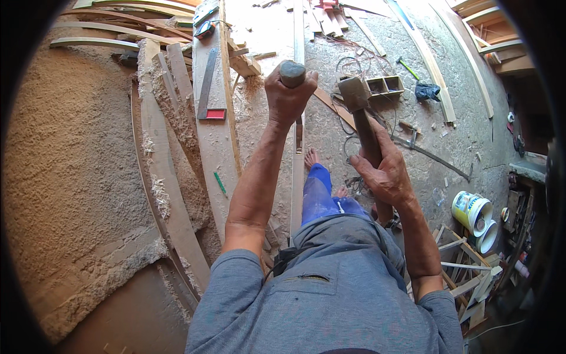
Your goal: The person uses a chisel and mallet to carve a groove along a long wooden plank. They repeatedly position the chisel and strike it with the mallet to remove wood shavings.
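Observation:
My left hand [287, 97] is closed in a fist around an upright chisel [293, 72]. Its round, worn handle end shows above the fist, while the blade is hidden below. Under that hand a long narrow timber [297, 203] runs away from me, with a dark slot cut in its top face. In my right hand [386, 174] is a hammer [354, 94], gripped by its dark wooden handle with the thumb along the side. The blocky hammer head is raised, to the right of the chisel and apart from it.
On a wide plank [215, 150] at left lie a try square [207, 88], a tape measure [204, 30] and a green pencil [220, 183]. Sawdust [88, 147] heaps farther left. Right are a wooden box [386, 86], green-handled hammer [408, 68], long bar [439, 154] and buckets [470, 211].

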Motion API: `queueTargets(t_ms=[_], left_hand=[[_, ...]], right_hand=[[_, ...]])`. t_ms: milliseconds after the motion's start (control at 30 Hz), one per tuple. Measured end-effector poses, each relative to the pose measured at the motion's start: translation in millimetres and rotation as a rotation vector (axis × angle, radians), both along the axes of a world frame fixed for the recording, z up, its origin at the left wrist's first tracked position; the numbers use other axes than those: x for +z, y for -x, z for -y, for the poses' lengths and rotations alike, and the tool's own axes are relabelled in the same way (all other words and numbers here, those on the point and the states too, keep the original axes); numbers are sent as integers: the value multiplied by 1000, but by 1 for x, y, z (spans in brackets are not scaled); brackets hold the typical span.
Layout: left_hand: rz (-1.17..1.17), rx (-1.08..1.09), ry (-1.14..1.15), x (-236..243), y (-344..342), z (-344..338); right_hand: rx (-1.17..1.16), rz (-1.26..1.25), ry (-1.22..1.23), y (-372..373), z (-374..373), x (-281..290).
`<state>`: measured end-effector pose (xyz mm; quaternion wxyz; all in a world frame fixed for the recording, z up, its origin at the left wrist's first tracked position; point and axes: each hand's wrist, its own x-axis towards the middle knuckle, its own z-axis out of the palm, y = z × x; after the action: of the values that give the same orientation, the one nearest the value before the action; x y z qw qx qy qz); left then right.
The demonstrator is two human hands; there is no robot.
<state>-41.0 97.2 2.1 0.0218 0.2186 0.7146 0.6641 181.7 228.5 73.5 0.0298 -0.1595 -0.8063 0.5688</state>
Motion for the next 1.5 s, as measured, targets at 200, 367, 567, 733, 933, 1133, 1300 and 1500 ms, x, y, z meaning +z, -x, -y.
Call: queueTargets(t_ms=[200, 367, 567, 733, 933, 1133, 1300, 1500], left_hand=[[-52, -9, -51, 2, 0, 3], [-69, -19, 28, -8, -1, 0], [-17, 5, -15, -3, -2, 3], [-339, -30, -102, -6, -5, -2], [67, -47, -81, -20, 21, -1], [24, 5, -23, -13, 13, -3], [-327, 40, -125, -14, 8, -7], [-71, -9, -77, -28, -9, -1]], right_hand=[[25, -192, -175, 21, 10, 32], [67, -425, -351, 43, -2, 63], [102, -451, -629, 67, -6, 102], [310, -19, -770, 67, -10, 47], [244, -188, -397, 65, -11, 99], [-94, -646, -948, 93, -83, 168], [368, 146, -971, 86, -2, 64], [241, -140, -578, 50, -13, 60]])
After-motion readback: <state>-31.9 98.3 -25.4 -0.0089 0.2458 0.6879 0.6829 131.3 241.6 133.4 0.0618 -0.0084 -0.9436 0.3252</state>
